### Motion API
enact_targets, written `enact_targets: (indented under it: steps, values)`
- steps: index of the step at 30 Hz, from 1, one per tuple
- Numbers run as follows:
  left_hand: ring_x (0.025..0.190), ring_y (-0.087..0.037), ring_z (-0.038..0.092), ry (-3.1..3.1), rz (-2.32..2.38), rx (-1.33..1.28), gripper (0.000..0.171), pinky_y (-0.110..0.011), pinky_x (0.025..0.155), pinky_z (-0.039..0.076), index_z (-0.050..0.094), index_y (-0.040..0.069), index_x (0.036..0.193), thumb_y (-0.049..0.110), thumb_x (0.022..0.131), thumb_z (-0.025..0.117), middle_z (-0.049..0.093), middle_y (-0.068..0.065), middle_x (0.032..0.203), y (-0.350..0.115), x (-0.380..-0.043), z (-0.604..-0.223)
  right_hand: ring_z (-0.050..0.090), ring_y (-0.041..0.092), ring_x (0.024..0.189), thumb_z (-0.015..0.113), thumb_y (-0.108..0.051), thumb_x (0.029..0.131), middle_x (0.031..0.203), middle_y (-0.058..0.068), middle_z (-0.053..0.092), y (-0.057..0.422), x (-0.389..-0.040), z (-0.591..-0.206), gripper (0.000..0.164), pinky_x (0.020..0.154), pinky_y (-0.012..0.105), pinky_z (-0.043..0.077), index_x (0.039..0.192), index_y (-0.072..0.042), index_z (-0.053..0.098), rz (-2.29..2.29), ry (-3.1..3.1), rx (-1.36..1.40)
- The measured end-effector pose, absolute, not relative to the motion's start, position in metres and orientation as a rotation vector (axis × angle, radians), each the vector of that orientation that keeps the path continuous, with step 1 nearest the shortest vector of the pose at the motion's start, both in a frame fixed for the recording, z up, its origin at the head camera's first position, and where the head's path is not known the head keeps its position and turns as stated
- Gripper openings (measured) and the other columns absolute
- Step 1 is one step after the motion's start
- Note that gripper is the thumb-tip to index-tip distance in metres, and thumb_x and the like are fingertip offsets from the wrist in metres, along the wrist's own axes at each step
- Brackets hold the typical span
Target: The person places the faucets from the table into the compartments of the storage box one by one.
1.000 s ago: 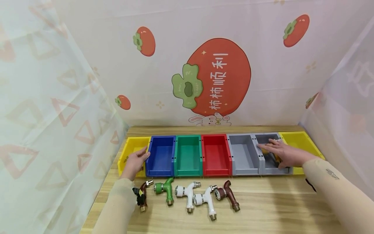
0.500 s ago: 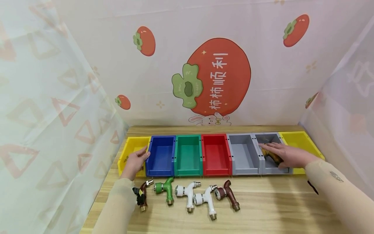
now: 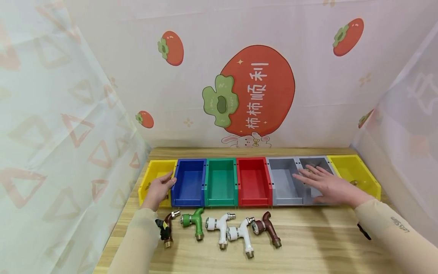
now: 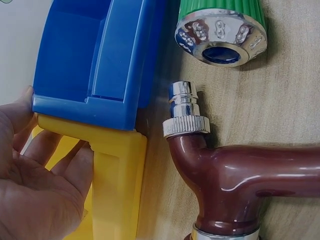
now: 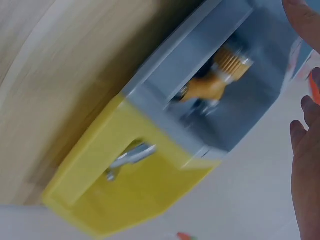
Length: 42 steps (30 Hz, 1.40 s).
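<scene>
My left hand (image 3: 158, 190) grips the adjoining walls of the left yellow bin (image 4: 117, 180) and the blue bin (image 4: 85, 107), fingers inside the yellow one. Over the right-hand grey bin (image 5: 265, 85) hovers my right hand (image 3: 330, 185), fingers spread, holding nothing. A gold-coloured tap (image 5: 207, 87) lies in that bin, blurred in the right wrist view and mostly hidden by my hand in the head view. In front of the bins lie a brown tap with a black handle (image 3: 168, 228), a green tap (image 3: 197, 222), two white taps (image 3: 222, 228) and a plain brown tap (image 3: 270, 229).
A green bin (image 3: 221, 182), a red bin (image 3: 253, 182) and another grey bin (image 3: 284, 182) stand side by side mid-row. The right yellow bin (image 3: 352, 167) contains a silvery piece (image 5: 132, 156). A printed cloth (image 3: 184, 95) hangs behind the wooden table (image 3: 301, 243).
My right hand has let go of the gold-coloured tap, leaving it in the grey bin, and lifted with fingers spread. My left hand has stayed put.
</scene>
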<state>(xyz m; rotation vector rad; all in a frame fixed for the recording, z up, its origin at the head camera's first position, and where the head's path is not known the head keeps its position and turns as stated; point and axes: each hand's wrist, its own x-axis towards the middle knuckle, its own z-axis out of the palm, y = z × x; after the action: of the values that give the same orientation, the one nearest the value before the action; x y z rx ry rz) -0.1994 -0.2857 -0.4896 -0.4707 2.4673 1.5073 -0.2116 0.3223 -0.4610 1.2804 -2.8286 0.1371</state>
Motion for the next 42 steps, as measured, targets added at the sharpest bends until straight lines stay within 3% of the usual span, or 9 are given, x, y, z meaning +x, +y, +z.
enact_targets:
  steps: [2, 5, 7, 15, 22, 28, 37, 42]
  values:
    - [0.137, -0.033, 0.050, 2.470, 1.504, -0.476, 0.059, -0.037, 0.088, 0.055, 0.033, 0.027, 0.161, 0.040, 0.107, 0.053, 0.037, -0.013, 0.163, -0.286, -0.199, -0.490, 0.030, 0.042, 0.150, 0.094, -0.033, 0.070, 0.163, 0.012, 0.038, 0.311, -0.208, -0.461, 0.108, 0.127, 0.038, 0.002, 0.161, -0.025, 0.036, 0.126, -2.802, 1.316]
    - [0.128, -0.031, 0.053, 2.461, 1.517, -0.491, 0.058, -0.029, 0.074, 0.050, 0.034, 0.028, 0.161, 0.040, 0.107, 0.053, 0.038, -0.012, 0.163, -0.285, -0.200, -0.489, 0.028, 0.039, 0.151, 0.095, -0.033, 0.068, 0.164, 0.010, 0.037, 0.294, -0.203, -0.462, 0.110, 0.127, 0.045, 0.010, 0.161, -0.025, 0.037, 0.096, -2.748, 1.396]
    - [0.127, -0.031, 0.054, 2.461, 1.517, -0.493, 0.058, -0.027, 0.072, 0.048, 0.034, 0.028, 0.161, 0.040, 0.107, 0.053, 0.038, -0.011, 0.163, -0.285, -0.199, -0.489, 0.029, 0.040, 0.151, 0.095, -0.034, 0.068, 0.164, 0.009, 0.036, 0.284, -0.199, -0.463, 0.111, 0.126, 0.050, 0.016, 0.161, -0.024, 0.036, 0.069, -2.711, 1.460]
    - [0.140, -0.035, 0.048, 2.458, 1.511, -0.483, 0.059, -0.038, 0.091, 0.054, 0.034, 0.028, 0.161, 0.040, 0.107, 0.054, 0.036, -0.013, 0.163, -0.285, -0.199, -0.488, 0.037, 0.043, 0.146, 0.095, -0.036, 0.069, 0.163, 0.012, 0.038, 0.248, -0.185, -0.472, 0.114, 0.114, 0.058, 0.037, 0.163, -0.025, 0.031, 0.024, -2.595, 1.671]
    - [0.141, -0.036, 0.047, 2.470, 1.507, -0.481, 0.061, -0.047, 0.100, 0.052, 0.035, 0.025, 0.160, 0.040, 0.105, 0.057, 0.038, -0.014, 0.162, -0.284, -0.201, -0.485, 0.037, 0.044, 0.145, 0.093, -0.041, 0.072, 0.162, 0.010, 0.040, 0.223, -0.170, -0.481, 0.110, 0.112, 0.059, 0.041, 0.162, -0.028, 0.032, 0.086, -2.565, 1.810]
    - [0.138, -0.035, 0.051, 2.501, 1.476, -0.489, 0.060, -0.047, 0.100, 0.053, 0.039, 0.023, 0.158, 0.037, 0.104, 0.060, 0.042, -0.015, 0.160, -0.283, -0.204, -0.482, 0.042, 0.043, 0.144, 0.088, -0.056, 0.072, 0.159, 0.011, 0.046, 0.212, -0.161, -0.494, 0.106, 0.110, 0.058, 0.043, 0.160, -0.025, 0.037, 0.101, -2.476, 1.878]
    - [0.134, -0.035, 0.053, 2.536, 1.467, -0.510, 0.056, -0.047, 0.098, 0.055, 0.044, 0.019, 0.155, 0.033, 0.104, 0.062, 0.047, -0.016, 0.156, -0.283, -0.204, -0.483, 0.039, 0.040, 0.147, 0.084, -0.055, 0.078, 0.162, 0.011, 0.041, 0.205, -0.153, -0.507, 0.102, 0.112, 0.055, 0.043, 0.162, -0.027, 0.034, 0.097, -2.511, 1.959]
    - [0.133, -0.033, 0.054, 2.522, 1.481, -0.529, 0.056, -0.041, 0.093, 0.056, 0.045, 0.022, 0.155, 0.035, 0.104, 0.062, 0.047, -0.015, 0.156, -0.283, -0.202, -0.483, 0.046, 0.042, 0.141, 0.082, -0.062, 0.076, 0.158, 0.013, 0.046, 0.203, -0.150, -0.510, 0.101, 0.109, 0.055, 0.046, 0.159, -0.022, 0.041, 0.100, -2.395, 1.984]
